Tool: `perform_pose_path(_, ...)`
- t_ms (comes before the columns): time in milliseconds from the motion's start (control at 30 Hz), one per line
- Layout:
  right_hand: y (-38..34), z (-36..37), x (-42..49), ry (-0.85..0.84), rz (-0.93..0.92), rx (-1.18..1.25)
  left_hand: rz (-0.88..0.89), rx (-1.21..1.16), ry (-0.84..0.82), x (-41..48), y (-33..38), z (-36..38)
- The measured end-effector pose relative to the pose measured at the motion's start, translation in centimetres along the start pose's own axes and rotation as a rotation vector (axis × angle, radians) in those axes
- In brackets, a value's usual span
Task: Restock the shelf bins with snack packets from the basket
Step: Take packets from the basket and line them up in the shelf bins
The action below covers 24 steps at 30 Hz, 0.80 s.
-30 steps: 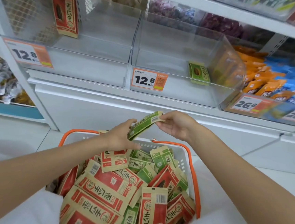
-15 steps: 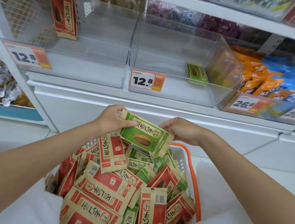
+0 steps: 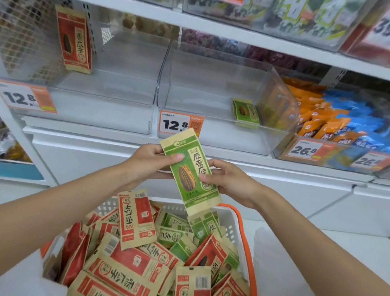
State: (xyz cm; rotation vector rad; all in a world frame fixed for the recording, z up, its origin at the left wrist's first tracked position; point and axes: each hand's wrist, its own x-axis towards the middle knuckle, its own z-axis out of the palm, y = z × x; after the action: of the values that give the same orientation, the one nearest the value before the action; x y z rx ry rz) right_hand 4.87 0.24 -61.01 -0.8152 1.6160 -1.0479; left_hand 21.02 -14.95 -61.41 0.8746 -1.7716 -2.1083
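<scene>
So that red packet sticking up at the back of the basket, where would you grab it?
By its upper end, from above. The red packet lies tilted on top of the other packets in the basket, its upper end raised and uncovered, so a pinch across its flat front and back would probably lift it cleanly.

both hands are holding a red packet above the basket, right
Not quite: the packet held by the left hand and right hand above the basket is green, not red, as the head view shows.
</scene>
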Motion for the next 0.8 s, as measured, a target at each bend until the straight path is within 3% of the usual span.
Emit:
perform_pose_path(200, -2.9, -3.2, -0.8, 0.199, -0.129, 0.196, 0.179, -0.020, -0.009, 2.8, 5.9, 3.7)
perform_pose_path(367, -7.0, -7.4, -0.2, 0.397, -0.270, 0.198, 0.268, -0.049, 0.045, 8.1, 11.1, 8.0)
perform_pose_path(533, -10.3, -12.5, 3.1, 0.635, -0.227, 0.088, 0.258, -0.038, -0.020, 15.0, 14.3, 10.7)
perform_pose_path(667, -10.9, -16.1, 7.8, 0.793, -0.154, -0.152, 0.218, -0.027, -0.018, 20.7, 14.5, 12.1)
perform_pose_path(800, -9.6, -18.3, 12.8, 0.767, 0.076, -0.667, 0.147, 0.130, 0.053, 26.0, 12.5, 12.6)
